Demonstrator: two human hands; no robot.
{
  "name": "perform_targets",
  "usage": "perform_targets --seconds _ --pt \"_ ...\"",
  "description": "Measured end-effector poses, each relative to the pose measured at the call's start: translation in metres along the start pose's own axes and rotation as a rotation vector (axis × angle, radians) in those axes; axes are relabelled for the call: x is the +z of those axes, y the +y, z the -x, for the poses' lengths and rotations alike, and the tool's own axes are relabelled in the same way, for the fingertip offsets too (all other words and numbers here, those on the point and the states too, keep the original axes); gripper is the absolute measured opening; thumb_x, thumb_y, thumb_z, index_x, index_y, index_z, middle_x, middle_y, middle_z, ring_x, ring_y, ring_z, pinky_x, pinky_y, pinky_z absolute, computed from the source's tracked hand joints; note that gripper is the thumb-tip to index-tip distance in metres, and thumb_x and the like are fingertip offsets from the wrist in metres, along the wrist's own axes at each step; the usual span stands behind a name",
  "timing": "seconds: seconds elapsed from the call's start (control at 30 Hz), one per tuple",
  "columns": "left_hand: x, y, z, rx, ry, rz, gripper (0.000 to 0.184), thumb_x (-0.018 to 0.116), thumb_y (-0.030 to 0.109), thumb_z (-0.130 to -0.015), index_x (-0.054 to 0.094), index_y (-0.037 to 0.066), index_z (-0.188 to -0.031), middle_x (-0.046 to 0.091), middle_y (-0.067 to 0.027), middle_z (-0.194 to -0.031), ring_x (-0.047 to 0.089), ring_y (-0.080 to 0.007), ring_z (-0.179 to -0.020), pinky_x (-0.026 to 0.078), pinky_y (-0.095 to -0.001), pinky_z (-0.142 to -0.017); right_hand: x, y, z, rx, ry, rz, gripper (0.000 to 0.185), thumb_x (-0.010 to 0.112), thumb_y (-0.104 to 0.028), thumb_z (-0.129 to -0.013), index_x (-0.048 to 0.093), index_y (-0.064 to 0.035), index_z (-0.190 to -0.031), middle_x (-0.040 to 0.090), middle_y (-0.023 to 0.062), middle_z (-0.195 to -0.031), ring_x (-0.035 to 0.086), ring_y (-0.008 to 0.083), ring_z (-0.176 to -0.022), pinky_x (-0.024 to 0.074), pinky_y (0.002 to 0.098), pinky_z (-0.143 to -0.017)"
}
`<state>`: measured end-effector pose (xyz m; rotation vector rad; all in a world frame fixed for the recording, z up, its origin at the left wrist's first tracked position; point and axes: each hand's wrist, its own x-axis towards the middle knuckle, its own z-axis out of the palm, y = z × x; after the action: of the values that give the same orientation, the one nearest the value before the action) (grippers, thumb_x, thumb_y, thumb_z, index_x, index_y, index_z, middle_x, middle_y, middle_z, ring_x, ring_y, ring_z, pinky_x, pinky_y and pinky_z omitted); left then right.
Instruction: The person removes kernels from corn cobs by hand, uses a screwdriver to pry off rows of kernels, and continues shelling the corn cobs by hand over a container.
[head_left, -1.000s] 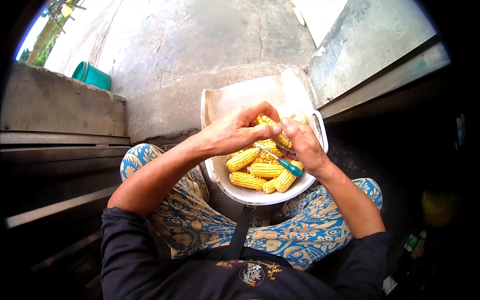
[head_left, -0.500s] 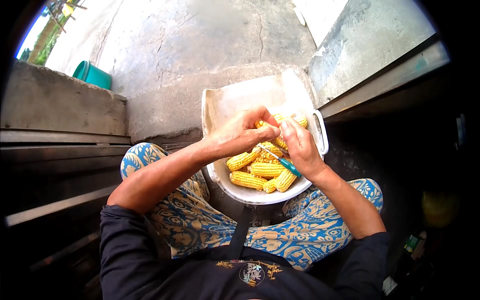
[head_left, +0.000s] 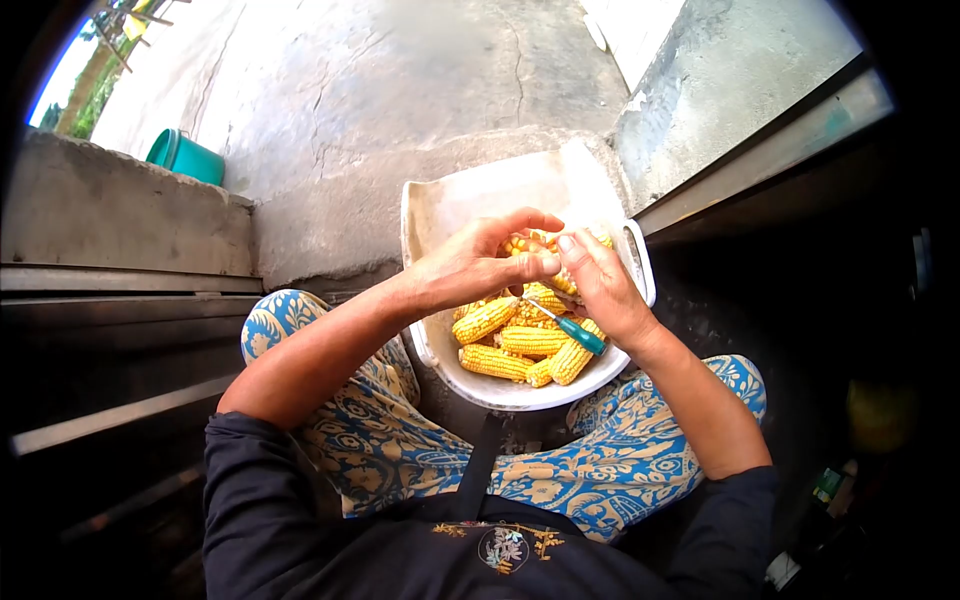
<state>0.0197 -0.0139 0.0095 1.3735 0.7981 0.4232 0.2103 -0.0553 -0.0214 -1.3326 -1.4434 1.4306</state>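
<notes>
Over a white plastic tub (head_left: 480,192) my two hands come together on a corn cob (head_left: 518,244), which the fingers partly hide. My left hand (head_left: 478,258) curls around its near side, the thumb apart from the forefinger. My right hand (head_left: 607,293) is closed on the other end, its thumb on top. Below them lie several yellow corn cobs (head_left: 532,340) with their husks off. A screwdriver with a green handle (head_left: 582,335) rests on these cobs, its metal shaft toward the left hand.
The tub stands between my knees in patterned trousers (head_left: 400,430), against a concrete step (head_left: 330,225). A teal bucket (head_left: 190,157) is at the far left behind a low wall (head_left: 120,205). A concrete wall (head_left: 735,90) rises at the right.
My left thumb and forefinger have spread farther apart, uncovering more of the yellow kernels between them. My right hand has shifted only slightly. The screwdriver and the loose cobs stay in place.
</notes>
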Motion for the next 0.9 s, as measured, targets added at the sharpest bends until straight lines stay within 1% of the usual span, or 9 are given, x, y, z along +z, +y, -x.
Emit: perform_targets --seconds 0.1,0.23,0.3,0.37,0.47,0.7,0.77,0.83,0.9 --pt "-0.008 -0.003 -0.002 -0.002 -0.086 0.053 0.045 0.064 0.03 -0.086 0.051 0.008 -0.123 0.06 -0.0015 -0.095 0.056 -0.0072 -0.077 0.044 -0.0228 -0.064 0.001 -0.016 0.005 0.215 -0.046 -0.207 0.035 0.041 -0.035 -0.096 0.05 -0.0052 -0.111 0.055 0.0035 -0.094 0.053 0.007 -0.086 0.0458 0.0229 -0.066" --pt "-0.017 0.001 0.001 0.028 -0.146 0.081 0.039 0.062 0.026 -0.087 0.052 0.003 -0.117 0.059 -0.0064 -0.1 0.058 -0.0106 -0.077 0.048 -0.0247 -0.062 -0.008 -0.024 0.003 0.268 -0.182 -0.326 0.042 0.048 -0.041 -0.093 0.049 -0.0043 -0.113 0.055 0.0035 -0.091 0.053 0.0065 -0.084 0.0463 0.0219 -0.064" --pt "-0.017 0.005 0.002 -0.015 0.0 0.077 0.034 0.06 0.032 -0.089 0.056 0.002 -0.105 0.06 -0.0053 -0.076 0.059 -0.0105 -0.065 0.047 -0.0238 -0.056 -0.005 -0.018 0.003 0.02 -0.197 -0.06 0.047 0.054 -0.045 -0.088 0.05 -0.0031 -0.11 0.057 0.0078 -0.097 0.057 0.0156 -0.088 0.0475 0.029 -0.074" --pt "-0.018 0.0 -0.003 -0.041 0.111 0.031 0.034 0.059 0.034 -0.089 0.056 0.001 -0.099 0.06 -0.0047 -0.071 0.058 -0.0102 -0.059 0.046 -0.0234 -0.052 0.0 -0.015 0.004 -0.128 -0.163 0.081 0.051 0.057 -0.048 -0.086 0.05 -0.0021 -0.109 0.059 0.0105 -0.098 0.06 0.0199 -0.09 0.0482 0.0322 -0.077" --pt "-0.01 -0.006 -0.002 -0.083 0.063 -0.074 0.039 0.059 0.039 -0.089 0.057 0.0 -0.096 0.059 -0.0032 -0.069 0.056 -0.0099 -0.055 0.045 -0.0225 -0.05 0.002 -0.01 0.004 -0.06 -0.133 0.256 0.057 0.054 -0.05 -0.088 0.051 0.0011 -0.111 0.063 0.0193 -0.094 0.063 0.0279 -0.094 0.0479 0.0357 -0.079" --pt "-0.023 0.018 0.007 -0.061 -0.116 -0.064 0.04 0.063 0.039 -0.086 0.055 0.006 -0.106 0.055 0.0001 -0.07 0.053 -0.0075 -0.061 0.043 -0.0218 -0.054 0.001 -0.016 0.006 -0.148 -0.109 0.156 0.05 0.046 -0.044 -0.093 0.054 0.003 -0.107 0.063 0.0208 -0.087 0.064 0.0321 -0.088 0.0496 0.0366 -0.074" --pt "-0.029 0.013 0.005 -0.05 -0.127 -0.108 0.041 0.066 0.036 -0.084 0.055 0.005 -0.109 0.056 -0.002 -0.07 0.054 -0.0077 -0.064 0.044 -0.0228 -0.056 0.001 -0.017 0.008 -0.246 -0.052 0.452 0.047 0.046 -0.042 -0.093 0.054 0.0027 -0.105 0.063 0.0208 -0.08 0.064 0.0356 -0.08 0.0502 0.0405 -0.068" --pt "-0.033 0.011 0.005 0.045 -0.205 -0.48 0.042 0.069 0.032 -0.082 0.056 0.003 -0.107 0.058 -0.0056 -0.071 0.056 -0.0101 -0.068 0.046 -0.0262 -0.059 0.001 -0.022 0.009 -0.302 -0.028 0.544 0.046 0.046 -0.042 -0.093 0.054 0.0023 -0.102 0.062 0.0209 -0.076 0.064 0.0364 -0.077 0.05 0.042 -0.065" --pt "-0.029 -0.002 0.003 0.154 -0.167 -0.643 0.042 0.071 0.032 -0.079 0.058 0.0 -0.103 0.061 -0.0129 -0.072 0.06 -0.0216 -0.064 0.046 -0.0352 -0.059 0.002 -0.022 0.01 -0.356 -0.005 0.638 0.045 0.046 -0.042 -0.092 0.054 0.002 -0.1 0.061 0.0209 -0.073 0.063 0.0373 -0.074 0.0498 0.0434 -0.063"
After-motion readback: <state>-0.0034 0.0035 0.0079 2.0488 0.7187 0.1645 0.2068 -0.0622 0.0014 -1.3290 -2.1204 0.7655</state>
